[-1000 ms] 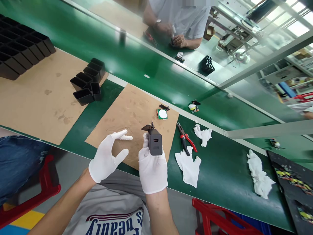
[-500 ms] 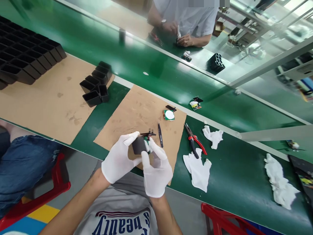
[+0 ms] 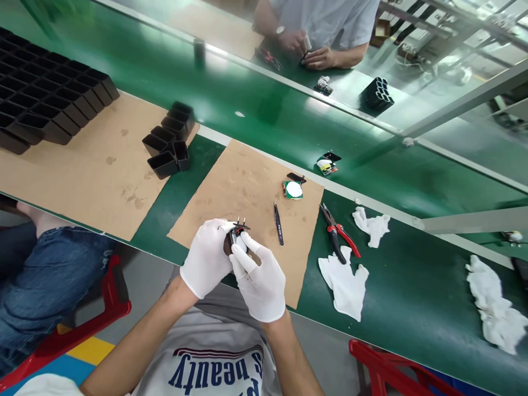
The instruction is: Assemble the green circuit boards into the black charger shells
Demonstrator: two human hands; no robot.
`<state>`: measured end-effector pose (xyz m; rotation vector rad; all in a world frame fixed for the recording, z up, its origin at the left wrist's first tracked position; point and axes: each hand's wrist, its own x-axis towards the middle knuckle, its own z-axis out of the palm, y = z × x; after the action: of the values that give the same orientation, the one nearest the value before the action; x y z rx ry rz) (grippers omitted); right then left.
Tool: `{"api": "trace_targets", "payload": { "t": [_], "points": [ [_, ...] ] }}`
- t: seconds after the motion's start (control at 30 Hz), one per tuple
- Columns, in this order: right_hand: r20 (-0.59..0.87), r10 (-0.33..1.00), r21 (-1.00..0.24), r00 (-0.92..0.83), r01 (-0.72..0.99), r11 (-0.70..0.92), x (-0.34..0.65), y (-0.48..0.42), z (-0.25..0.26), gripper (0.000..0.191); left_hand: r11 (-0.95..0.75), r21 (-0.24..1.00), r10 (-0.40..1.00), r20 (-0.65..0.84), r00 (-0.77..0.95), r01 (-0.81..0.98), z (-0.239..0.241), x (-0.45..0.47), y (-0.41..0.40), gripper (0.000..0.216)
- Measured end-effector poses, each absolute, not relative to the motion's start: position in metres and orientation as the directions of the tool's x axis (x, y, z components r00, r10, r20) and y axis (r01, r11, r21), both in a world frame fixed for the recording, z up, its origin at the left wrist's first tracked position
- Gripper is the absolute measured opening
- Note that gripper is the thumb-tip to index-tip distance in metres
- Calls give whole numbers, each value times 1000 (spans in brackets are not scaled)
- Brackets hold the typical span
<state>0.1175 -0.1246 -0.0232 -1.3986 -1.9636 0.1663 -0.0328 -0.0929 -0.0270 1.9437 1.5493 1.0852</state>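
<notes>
My left hand (image 3: pixel 209 257), in a white glove, is closed around a small black plastic case (image 3: pixel 227 245). A plug cover with two metal pins (image 3: pixel 241 224) sits at the top of the case, pins pointing away from me. My right hand (image 3: pixel 260 275), also gloved, pinches at the case's open side, where a circuit board partly shows; the fingers hide much of it. Black tweezers (image 3: pixel 279 224) lie on the brown paper (image 3: pixel 256 170) to the right of my hands. Beyond them rests a green circuit board with a white round top (image 3: pixel 293 190), beside a black plug piece (image 3: pixel 296 177).
Red-handled pliers (image 3: pixel 338 234) lie partly on a white glove (image 3: pixel 344 283). Black cases (image 3: pixel 163 164) stand on paper to the left, with a large block of them (image 3: pixel 53 93) beyond. Another circuit board (image 3: pixel 327 166) sits near the rail. Across the bench a person's hands (image 3: pixel 319 58) work.
The case has turned in my hands, so its broad dark face shows less and the pins point away from me. My right fingers have moved closer against it. The view has shifted slightly.
</notes>
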Motion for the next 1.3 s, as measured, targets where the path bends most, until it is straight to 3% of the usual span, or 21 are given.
{"api": "trace_targets", "payload": {
  "t": [0.17, 0.37, 0.53, 0.77, 1.07, 1.3],
  "points": [
    [439, 890, -455, -125, 823, 340, 116, -130, -20, 32, -233, 651, 943, 334, 4, 722, -17, -27, -95, 10],
    [440, 883, -475, -162, 793, 382, 123, -136, 16, 50, -276, 617, 909, 417, -8, 737, 14, -26, -101, 27],
    [278, 959, -615, -60, 756, 226, 123, -132, -21, 36, -252, 617, 951, 301, 72, 746, -15, -20, -94, 11],
    [282, 958, -607, -48, 765, 216, 121, -135, -46, 31, -229, 588, 958, 279, 71, 776, -30, -20, -93, 13],
    [384, 922, -552, -48, 789, 270, 125, -146, -7, 49, -278, 594, 924, 379, 42, 755, 3, -16, -101, 25],
    [245, 969, -652, -6, 739, 169, 119, -140, -38, 31, -260, 574, 940, 334, 68, 777, -31, -13, -99, 7]
  ]
}}
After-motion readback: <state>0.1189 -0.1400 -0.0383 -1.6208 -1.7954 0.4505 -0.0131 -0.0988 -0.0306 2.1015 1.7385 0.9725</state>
